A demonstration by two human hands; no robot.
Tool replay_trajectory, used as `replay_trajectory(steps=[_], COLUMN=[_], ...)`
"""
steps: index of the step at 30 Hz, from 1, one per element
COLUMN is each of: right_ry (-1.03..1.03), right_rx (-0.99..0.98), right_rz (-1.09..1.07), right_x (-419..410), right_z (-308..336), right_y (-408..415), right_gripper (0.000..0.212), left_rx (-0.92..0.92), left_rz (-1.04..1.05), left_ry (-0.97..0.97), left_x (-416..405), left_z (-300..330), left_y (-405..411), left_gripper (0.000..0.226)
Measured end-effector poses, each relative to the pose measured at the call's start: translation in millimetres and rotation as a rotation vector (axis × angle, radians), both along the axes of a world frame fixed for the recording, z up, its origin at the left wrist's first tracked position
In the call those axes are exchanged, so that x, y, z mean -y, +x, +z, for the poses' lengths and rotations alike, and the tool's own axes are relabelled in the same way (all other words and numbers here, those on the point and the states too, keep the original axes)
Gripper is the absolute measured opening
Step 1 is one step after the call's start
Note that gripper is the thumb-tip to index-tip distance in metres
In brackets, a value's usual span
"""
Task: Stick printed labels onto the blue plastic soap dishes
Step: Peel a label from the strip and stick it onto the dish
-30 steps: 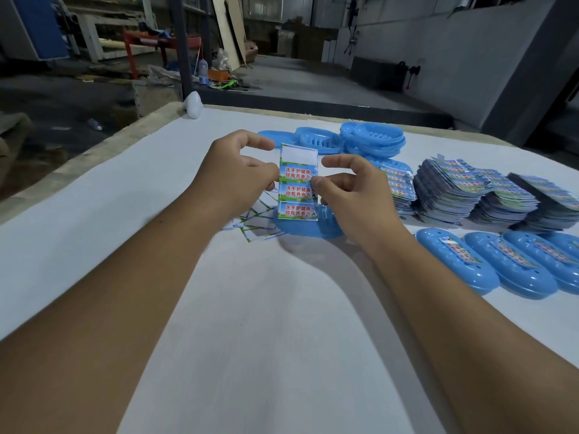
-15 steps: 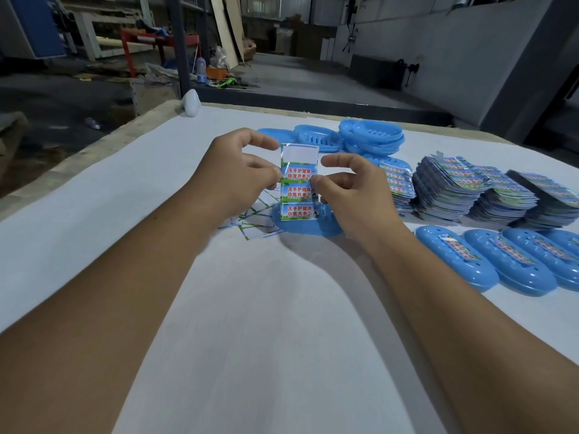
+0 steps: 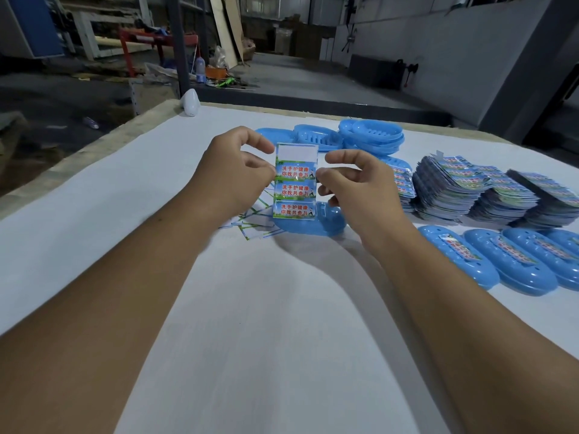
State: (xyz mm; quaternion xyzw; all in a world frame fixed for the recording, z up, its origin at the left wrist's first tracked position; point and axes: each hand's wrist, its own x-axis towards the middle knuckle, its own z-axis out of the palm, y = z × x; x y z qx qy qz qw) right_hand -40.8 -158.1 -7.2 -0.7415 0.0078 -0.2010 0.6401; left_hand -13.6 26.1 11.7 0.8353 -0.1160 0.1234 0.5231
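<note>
white table, label stacks right of both hands' label sheet

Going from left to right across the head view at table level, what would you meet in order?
white egg-shaped object → left hand → label sheet → right hand → stacks of label sheets → row of labelled soap dishes at the right edge.
</note>
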Motion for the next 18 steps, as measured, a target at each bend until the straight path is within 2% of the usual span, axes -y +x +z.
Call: replay_trajectory(steps=[9,13,18], right_ry=[0.127,0.138,0.149], right_rx=[-0.023,-0.023,-0.007], right_rz=[0.114,0.131,0.114], right_x=[-0.2,-3.2,-6.3], right_z=[3.6,1.7,-0.1], right_y=[-2.0,-1.5,-1.1], right_gripper=[0.022,0.022,0.023], left_rx=[0.089,0.078,0.069], left_rz=[0.016,-0.002,-0.004], left_ry=[0.060,0.081,0.099], left_x=[4.1,12.8,20.4], left_z=[-6.3,-8.8,-10.9], left_y=[0.4,-4.0,-10.4], left_gripper=[0.019,0.009,0.033])
